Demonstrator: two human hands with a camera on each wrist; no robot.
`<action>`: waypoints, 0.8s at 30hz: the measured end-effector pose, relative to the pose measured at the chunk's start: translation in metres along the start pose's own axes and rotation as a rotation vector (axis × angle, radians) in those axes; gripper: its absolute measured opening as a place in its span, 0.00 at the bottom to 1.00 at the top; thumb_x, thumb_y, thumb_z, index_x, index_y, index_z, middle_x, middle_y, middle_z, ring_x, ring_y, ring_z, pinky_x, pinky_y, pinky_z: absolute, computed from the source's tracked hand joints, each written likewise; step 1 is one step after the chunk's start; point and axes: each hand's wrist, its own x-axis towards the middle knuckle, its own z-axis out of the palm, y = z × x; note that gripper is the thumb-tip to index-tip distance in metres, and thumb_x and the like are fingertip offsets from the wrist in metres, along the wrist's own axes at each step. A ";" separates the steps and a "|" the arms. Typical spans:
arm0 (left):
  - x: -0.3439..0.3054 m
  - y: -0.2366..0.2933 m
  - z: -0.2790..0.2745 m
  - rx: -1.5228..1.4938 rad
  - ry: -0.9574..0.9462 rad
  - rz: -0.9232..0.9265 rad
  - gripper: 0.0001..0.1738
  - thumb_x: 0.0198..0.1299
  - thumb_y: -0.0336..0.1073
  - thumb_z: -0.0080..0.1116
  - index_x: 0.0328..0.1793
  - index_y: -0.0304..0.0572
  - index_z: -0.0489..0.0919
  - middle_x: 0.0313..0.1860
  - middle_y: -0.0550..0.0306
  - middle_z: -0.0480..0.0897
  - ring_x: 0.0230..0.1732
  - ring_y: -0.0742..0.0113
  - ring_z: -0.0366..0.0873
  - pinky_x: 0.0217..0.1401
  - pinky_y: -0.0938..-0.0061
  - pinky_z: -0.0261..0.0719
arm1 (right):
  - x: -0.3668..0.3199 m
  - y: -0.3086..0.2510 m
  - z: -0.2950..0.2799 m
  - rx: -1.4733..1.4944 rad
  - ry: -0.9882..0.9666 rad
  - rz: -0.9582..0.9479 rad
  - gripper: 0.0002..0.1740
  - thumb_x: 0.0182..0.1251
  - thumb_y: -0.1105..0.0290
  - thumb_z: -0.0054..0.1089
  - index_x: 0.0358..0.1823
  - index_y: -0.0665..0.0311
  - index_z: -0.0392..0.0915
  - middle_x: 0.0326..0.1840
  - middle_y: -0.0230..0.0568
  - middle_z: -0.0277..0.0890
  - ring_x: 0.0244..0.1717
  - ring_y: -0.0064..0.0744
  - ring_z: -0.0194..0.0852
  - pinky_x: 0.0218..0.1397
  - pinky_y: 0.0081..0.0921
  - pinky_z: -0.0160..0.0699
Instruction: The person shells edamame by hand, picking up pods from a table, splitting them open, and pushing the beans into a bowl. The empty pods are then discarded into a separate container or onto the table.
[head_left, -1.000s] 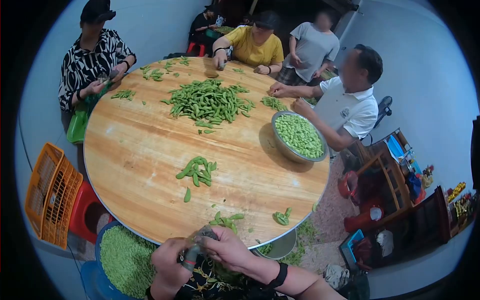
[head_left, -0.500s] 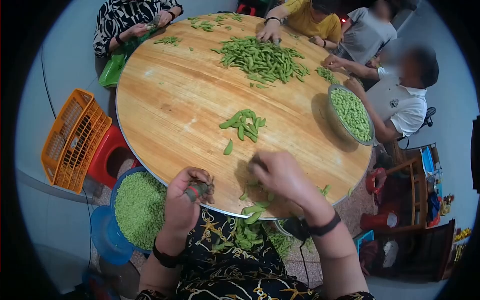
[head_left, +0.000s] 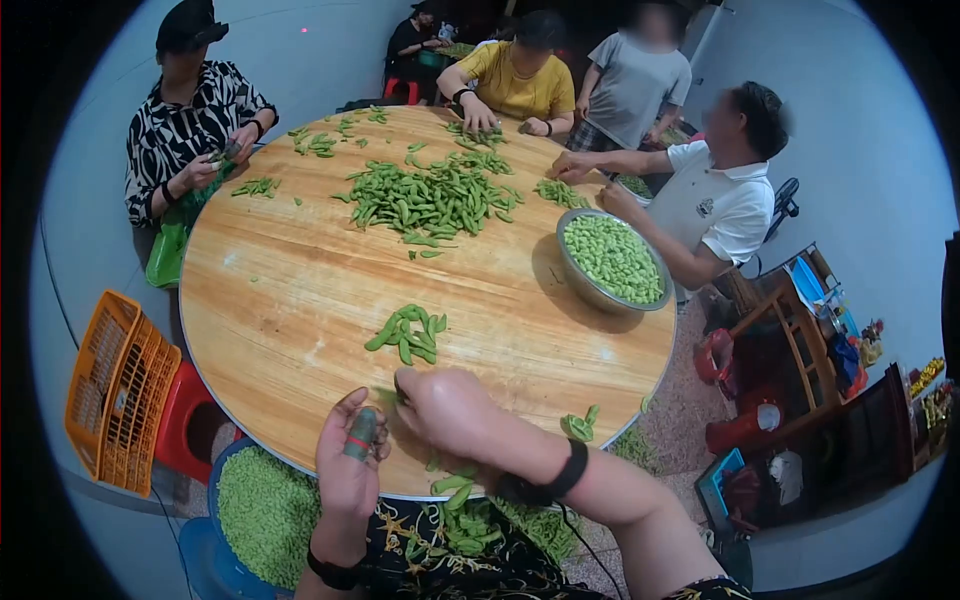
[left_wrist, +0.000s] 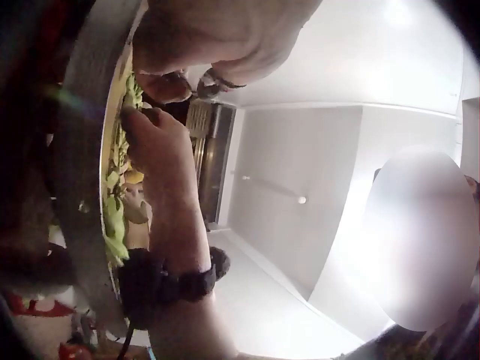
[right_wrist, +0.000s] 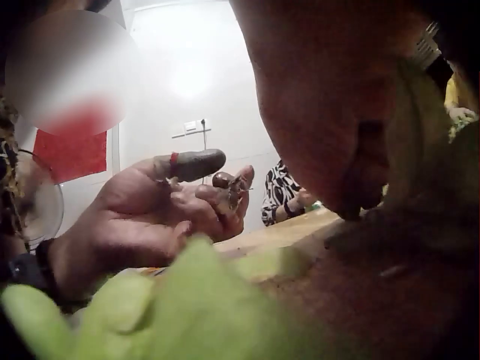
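My left hand (head_left: 350, 455) is palm up at the table's near edge, its fingers loosely bent. A dark cover with a red band wraps its thumb (right_wrist: 199, 163); scraps cling to the fingertips. Just right of it, my right hand (head_left: 445, 410) is over the wooden table (head_left: 300, 280), fingers curled down, pinching a green pod (head_left: 384, 395) beside the left fingers; its fingertips are partly hidden. A small group of pods (head_left: 408, 335) lies beyond, with more pods (head_left: 455, 487) at the near edge. Blurred green pods (right_wrist: 187, 300) fill the right wrist view's foreground.
A large pod heap (head_left: 430, 200) is mid-table, and a metal bowl of shelled beans (head_left: 612, 262) stands at the right. Several people are around the far side. A blue tub of beans (head_left: 265, 510), red stool (head_left: 185, 425) and orange crate (head_left: 110, 390) are at the left.
My hands parted from their earlier contact, and the right reached over the near table. It is now back beside the left hand with a pod. The head view has shifted.
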 end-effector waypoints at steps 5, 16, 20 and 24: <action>0.008 -0.014 -0.002 -0.054 -0.060 -0.077 0.05 0.61 0.31 0.53 0.40 0.39 0.75 0.24 0.61 0.74 0.22 0.78 0.69 0.20 0.87 0.63 | -0.030 -0.017 -0.023 0.169 -0.065 0.075 0.13 0.58 0.63 0.52 0.28 0.68 0.68 0.18 0.54 0.72 0.23 0.55 0.73 0.26 0.44 0.72; -0.001 -0.034 0.011 0.066 0.018 0.115 0.03 0.61 0.29 0.53 0.40 0.39 0.73 0.31 0.63 0.76 0.27 0.79 0.70 0.29 0.85 0.67 | -0.058 -0.004 -0.021 1.317 -0.397 0.421 0.14 0.71 0.63 0.38 0.32 0.65 0.68 0.20 0.30 0.66 0.19 0.18 0.60 0.24 0.17 0.60; -0.004 -0.035 0.015 0.153 0.048 0.174 0.04 0.61 0.29 0.53 0.40 0.38 0.73 0.29 0.64 0.74 0.29 0.80 0.69 0.31 0.85 0.68 | -0.061 -0.003 -0.025 1.503 -0.436 0.534 0.13 0.71 0.66 0.38 0.32 0.64 0.68 0.20 0.27 0.65 0.18 0.14 0.56 0.22 0.14 0.56; -0.002 -0.041 0.019 0.229 0.050 0.202 0.04 0.62 0.30 0.51 0.38 0.38 0.73 0.28 0.65 0.73 0.30 0.80 0.68 0.33 0.84 0.68 | -0.063 0.002 -0.009 1.288 -0.330 0.439 0.12 0.71 0.67 0.38 0.31 0.63 0.69 0.19 0.25 0.65 0.17 0.13 0.54 0.20 0.13 0.54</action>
